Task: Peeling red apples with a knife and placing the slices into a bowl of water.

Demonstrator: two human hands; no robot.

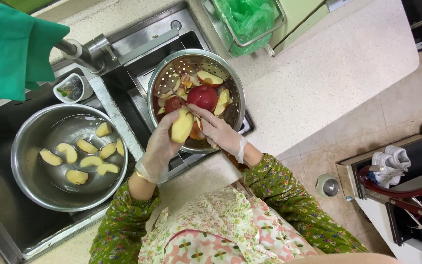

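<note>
Left hand (159, 149) clamps a peeled apple wedge (181, 127) over the colander (230, 115), catching scraps; right hand (216, 129) pinches its edge, tool unclear.

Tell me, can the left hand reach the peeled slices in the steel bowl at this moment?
Probably not at once: the left hand is closed around a peeled apple piece over the colander. The steel bowl sits close beside it, open on top, nothing covering the slices.
</note>
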